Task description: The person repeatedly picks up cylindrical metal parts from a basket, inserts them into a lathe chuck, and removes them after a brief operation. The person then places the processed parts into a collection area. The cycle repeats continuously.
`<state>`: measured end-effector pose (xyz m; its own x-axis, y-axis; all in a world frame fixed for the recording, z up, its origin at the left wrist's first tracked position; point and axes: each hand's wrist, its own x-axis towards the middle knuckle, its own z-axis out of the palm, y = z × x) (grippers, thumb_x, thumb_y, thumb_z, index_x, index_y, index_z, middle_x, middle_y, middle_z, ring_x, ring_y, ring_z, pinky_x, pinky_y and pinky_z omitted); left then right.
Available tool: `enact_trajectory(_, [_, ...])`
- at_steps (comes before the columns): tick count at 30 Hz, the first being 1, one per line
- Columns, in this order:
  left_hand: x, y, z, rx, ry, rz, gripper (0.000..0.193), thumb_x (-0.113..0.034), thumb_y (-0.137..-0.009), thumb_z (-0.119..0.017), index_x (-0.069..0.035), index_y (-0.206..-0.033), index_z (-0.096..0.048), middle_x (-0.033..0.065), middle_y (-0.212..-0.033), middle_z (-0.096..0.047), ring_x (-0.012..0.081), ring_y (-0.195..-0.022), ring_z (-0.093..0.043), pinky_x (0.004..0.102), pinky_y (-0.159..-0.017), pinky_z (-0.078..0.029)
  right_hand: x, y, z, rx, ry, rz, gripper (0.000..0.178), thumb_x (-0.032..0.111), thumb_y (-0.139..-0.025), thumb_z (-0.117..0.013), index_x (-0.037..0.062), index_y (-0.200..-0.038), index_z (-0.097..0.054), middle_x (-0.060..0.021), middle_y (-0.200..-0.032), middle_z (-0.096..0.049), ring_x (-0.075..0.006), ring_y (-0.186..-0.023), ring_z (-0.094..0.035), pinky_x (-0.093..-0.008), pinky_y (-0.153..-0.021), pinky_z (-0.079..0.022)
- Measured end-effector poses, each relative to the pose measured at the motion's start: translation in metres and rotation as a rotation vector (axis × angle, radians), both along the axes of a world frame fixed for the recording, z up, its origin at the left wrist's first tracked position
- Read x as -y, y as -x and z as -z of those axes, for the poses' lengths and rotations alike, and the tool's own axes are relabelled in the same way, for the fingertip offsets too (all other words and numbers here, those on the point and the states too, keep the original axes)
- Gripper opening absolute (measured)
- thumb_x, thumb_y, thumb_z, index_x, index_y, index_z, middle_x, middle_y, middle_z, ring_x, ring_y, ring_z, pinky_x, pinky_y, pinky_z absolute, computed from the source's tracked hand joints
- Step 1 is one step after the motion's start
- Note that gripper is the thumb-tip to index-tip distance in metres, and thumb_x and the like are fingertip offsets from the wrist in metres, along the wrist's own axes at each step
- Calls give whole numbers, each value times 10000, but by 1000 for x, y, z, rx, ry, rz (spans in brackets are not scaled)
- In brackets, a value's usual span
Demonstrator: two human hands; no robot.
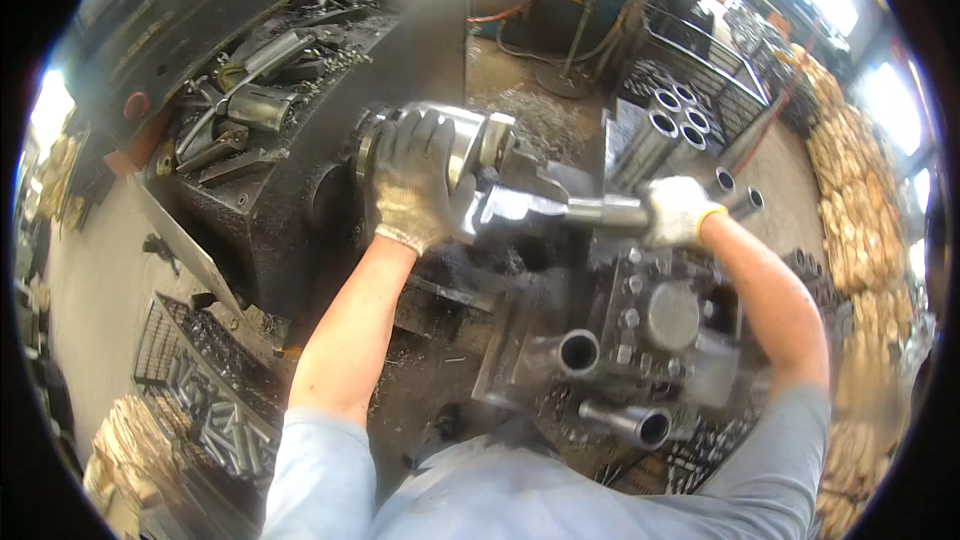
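My left hand [411,180], in a glove with dark grey fingers and a pale cuff, lies over a shiny round metal part [458,140] at the machine. Its fingers are stretched out across the curved top. To the right, my right hand [677,210] wears a white glove with a yellow edge. Its fingers are wrapped round the end of a metal bar [608,211], which reaches left toward the round part. A bright, worn-looking block [520,205] sits at the bar's left end. My left palm hides part of the round part.
The machine's dark housing [300,165] carries loose tools and a metal cup [262,108]. Metal tubes [578,351] stand and lie near a bolted tool block [673,316]. More tubes [650,145] stand beyond my right hand. A crate of metal parts [225,420] is lower left.
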<state>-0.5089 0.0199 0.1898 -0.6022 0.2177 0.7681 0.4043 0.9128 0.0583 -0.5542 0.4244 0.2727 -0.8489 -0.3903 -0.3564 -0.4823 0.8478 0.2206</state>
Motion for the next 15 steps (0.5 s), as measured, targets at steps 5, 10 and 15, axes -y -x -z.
enact_trajectory(5, [-9, -16, -31, 91, -107, 58, 729, -361, -851, -814, -29, -1444, -550, 220, -1492, -560, 452, -1462, -462, 593, -1274, -282, 34, -113, -89, -471, 39, 76, 511, 305, -698, -862, 10, -1085, -705, -225, -1013, -753, -413, -960, -757, -492, -867, -614])
enact_trajectory(10, [-48, -181, -38, 463, -824, 906, 1044, -369, -909, -853, 53, -1659, -261, 259, -1627, -454, 367, -1509, -451, 506, -1242, -390, 94, -275, -90, -82, 630, 434, 630, 490, -792, -812, -13, -1149, -681, -266, -952, -746, -397, -860, -756, -473, -802, -611])
enact_trajectory(15, [-73, -258, 23, 1529, -1810, 350, 561, -203, -995, -756, 6, -1455, -510, 140, -1240, -674, 255, -1166, -671, 433, -1018, -556, 145, -327, 60, 743, 1491, 885, 692, 422, -768, -940, 11, -1273, -705, -110, -1012, -785, -211, -870, -734, -355, -793, -591])
